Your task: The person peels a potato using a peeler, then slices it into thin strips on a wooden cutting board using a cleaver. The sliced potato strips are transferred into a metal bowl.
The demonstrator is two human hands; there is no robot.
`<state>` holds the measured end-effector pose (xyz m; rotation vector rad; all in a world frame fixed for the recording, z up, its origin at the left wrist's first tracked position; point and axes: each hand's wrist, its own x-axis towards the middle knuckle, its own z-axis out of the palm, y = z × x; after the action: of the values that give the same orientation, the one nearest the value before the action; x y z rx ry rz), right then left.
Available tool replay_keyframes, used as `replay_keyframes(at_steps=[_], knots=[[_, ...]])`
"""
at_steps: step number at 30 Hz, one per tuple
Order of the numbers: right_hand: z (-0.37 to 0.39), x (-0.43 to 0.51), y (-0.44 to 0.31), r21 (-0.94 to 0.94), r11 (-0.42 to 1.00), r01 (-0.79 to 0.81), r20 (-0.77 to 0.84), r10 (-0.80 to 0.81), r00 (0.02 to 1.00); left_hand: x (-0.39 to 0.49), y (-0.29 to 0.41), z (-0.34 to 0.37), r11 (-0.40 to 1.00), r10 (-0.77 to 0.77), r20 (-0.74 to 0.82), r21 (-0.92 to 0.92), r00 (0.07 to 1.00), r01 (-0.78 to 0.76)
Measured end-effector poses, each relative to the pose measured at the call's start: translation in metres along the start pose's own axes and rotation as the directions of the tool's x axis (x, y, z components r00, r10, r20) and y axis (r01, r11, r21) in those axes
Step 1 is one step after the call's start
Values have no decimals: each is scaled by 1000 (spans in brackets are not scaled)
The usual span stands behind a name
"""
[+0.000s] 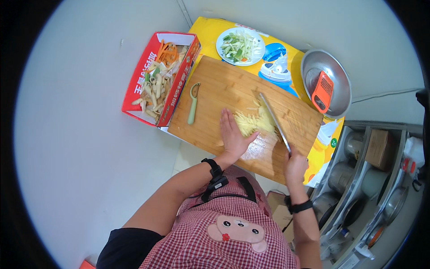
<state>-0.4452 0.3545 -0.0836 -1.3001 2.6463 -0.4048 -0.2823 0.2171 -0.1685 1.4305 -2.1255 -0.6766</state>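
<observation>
On a wooden cutting board (220, 87) lies a pile of pale yellow shredded vegetable, likely potato (247, 123), with overlapping slices on its right side. My left hand (233, 134) is at the pile's left edge, fingers stretched out and thumb spread, holding nothing. My right hand (295, 166) grips the handle of a kitchen knife (274, 117). Its blade is seen nearly edge-on, along the right side of the slices. A wet patch (258, 148) shines on the board just below the pile. Left of my left hand lies a green-handled peeler (192, 106).
A red cardboard box (137, 85) with vegetable peelings stands left of the board. Behind it are a plate (219, 47) of sliced green vegetable and a steel bowl (342, 75) holding an orange grater (323, 94). Shelves (361, 164) with pots stand at the right.
</observation>
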Motion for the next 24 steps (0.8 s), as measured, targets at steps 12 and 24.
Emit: replay_keyframes(at_steps=[12,24], knots=[[-14,-6,86,680,438,-588,542,239,806,10,12,-8,998,44,-39,-46,998,-45],[31,1,48,659,247,-711,723,52,689,24,10,-10,977,196,74,71,978,-201]])
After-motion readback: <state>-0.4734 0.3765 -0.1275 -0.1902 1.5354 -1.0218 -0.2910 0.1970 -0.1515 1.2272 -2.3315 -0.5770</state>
